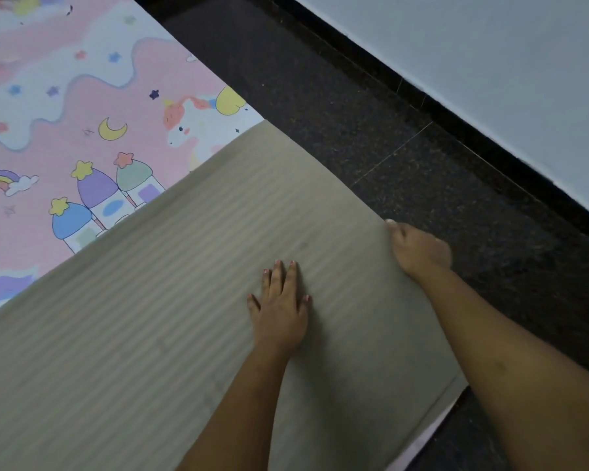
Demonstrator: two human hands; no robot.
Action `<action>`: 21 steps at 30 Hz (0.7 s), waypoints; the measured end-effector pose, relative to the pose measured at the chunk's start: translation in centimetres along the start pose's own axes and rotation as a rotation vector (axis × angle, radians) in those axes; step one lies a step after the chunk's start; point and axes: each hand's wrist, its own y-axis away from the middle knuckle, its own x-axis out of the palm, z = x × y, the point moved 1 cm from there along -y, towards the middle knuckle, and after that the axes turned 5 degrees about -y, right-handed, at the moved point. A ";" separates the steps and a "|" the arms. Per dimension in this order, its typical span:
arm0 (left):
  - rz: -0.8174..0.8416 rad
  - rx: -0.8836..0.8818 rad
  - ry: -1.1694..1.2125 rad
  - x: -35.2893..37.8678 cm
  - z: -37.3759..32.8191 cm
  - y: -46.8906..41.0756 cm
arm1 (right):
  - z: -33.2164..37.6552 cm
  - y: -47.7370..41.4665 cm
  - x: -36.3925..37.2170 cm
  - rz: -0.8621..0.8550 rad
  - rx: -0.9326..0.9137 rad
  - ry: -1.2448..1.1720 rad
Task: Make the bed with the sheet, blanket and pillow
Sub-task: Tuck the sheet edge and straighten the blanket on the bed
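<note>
At the near side edge of the bed: printed pink sheet [82, 113] lies flat over the mattress, no obvious wrinkles in the visible part, so the sheet step looks done. Striped grey-beige blanket [184, 283] is laid on top of it, covering the near portion; its far edge runs diagonally across the sheet, leaving the upper part of the sheet bare. Left hand [281, 307] rests flat on the blanket, fingers straight, palm down, holding nothing. Right hand [419, 248] has fingers curled round the blanket's side edge, where it meets the dark floor [354, 113]. Judgement: current step is squaring and smoothing the blanket along this side; the blanket surface near the hands looks flat. Remaining, as far as can be seen: final alignment of the blanket, then placing the pillow. No pillow in view; cannot tell whether it is already at the head end. Pale wall [490, 62] beyond the floor strip.
</note>
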 end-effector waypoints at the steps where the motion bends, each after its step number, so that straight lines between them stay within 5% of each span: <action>1: 0.003 -0.005 -0.006 -0.1 -0.4 -0.5 | 1.6 -0.4 0.4 0.027 -0.079 -0.083; 21: 0.199 -0.094 -0.075 -0.4 -5.3 -0.2 | -9.6 4.1 0.2 0.253 0.162 -0.130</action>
